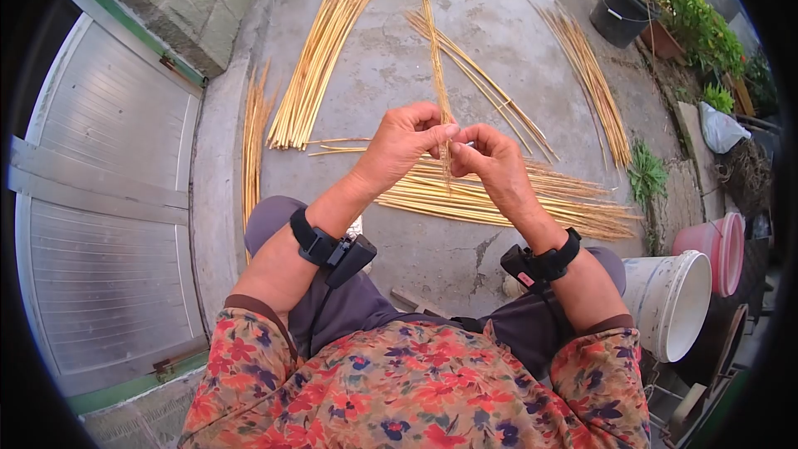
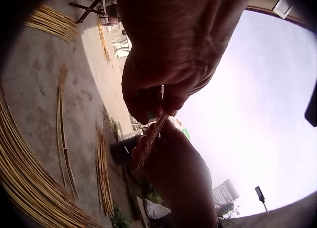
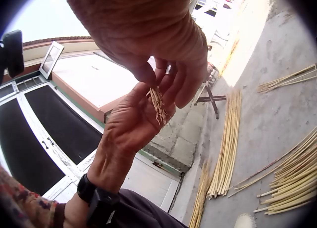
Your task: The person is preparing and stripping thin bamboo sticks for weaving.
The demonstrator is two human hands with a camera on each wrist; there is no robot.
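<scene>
My left hand (image 1: 403, 145) pinched the stalk (image 1: 434, 50) in its feathery head. My right hand (image 1: 497, 168) pinched the loose strands (image 3: 157, 105) just beside, thumb against finger, perhaps so that they would not slip apart. The stalk was above the ground (image 1: 399, 254), pointing away from me; it looked dry, straw-yellow and frayed. One bundle (image 1: 253, 137) lay along the ground's left edge, maybe to keep its stems straight.

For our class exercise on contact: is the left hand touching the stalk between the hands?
Touching: in the head view, the left hand lays its thumb tip across the stalk.
</scene>
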